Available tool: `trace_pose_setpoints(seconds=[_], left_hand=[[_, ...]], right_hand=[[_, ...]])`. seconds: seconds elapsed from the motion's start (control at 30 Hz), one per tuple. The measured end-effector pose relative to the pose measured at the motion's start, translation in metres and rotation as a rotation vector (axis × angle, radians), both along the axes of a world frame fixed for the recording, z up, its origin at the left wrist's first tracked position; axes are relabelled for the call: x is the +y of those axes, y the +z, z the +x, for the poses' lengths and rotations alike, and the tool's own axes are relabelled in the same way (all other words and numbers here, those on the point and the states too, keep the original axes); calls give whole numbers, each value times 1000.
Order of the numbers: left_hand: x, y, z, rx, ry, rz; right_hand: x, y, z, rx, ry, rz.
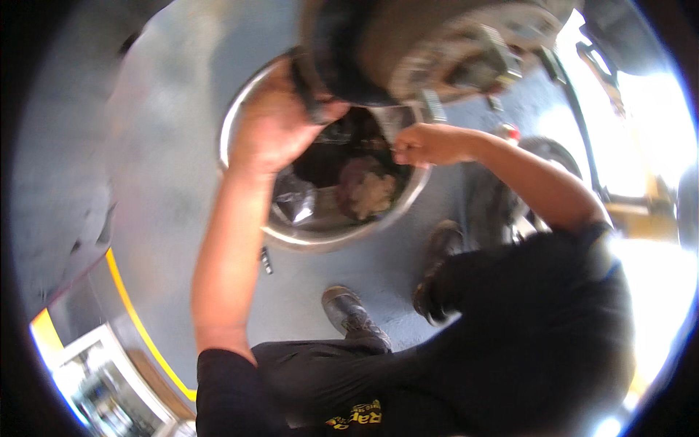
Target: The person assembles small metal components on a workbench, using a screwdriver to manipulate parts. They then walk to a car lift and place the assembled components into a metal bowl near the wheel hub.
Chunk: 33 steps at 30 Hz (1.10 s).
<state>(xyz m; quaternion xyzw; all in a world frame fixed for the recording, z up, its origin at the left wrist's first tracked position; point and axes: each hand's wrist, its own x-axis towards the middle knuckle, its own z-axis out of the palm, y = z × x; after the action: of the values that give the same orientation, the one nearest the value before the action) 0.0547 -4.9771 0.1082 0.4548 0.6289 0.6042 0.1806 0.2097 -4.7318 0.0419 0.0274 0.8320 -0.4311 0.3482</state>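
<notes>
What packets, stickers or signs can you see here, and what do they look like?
Crumpled plastic bag: lies inside the round metal basin, on its left side; shiny, dark and silvery.
Printed patch: on the person's black shirt, at the bottom edge; small, yellow on black.
No signs or screens can be made out; the bright spot at the lower left is too blurred to tell.
</notes>
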Motion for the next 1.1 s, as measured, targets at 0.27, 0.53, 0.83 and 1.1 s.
trace_pose_setpoints(seconds=[0.27,0.53,0.83,1.1], left_hand=[[15,-30,-18,-1037,-493,657],[-6,14,-54,-517,-257,181],[-8,79,-36,625,137,-390],[4,-10,-23,-973,-477,481]], right_hand=[[-14,0,-5,-39,-12,36],[-21,5,-1,-67,-38,24],[-26,-19,-12,-101,66,78],[-25,-12,-11,-116,15,66]])
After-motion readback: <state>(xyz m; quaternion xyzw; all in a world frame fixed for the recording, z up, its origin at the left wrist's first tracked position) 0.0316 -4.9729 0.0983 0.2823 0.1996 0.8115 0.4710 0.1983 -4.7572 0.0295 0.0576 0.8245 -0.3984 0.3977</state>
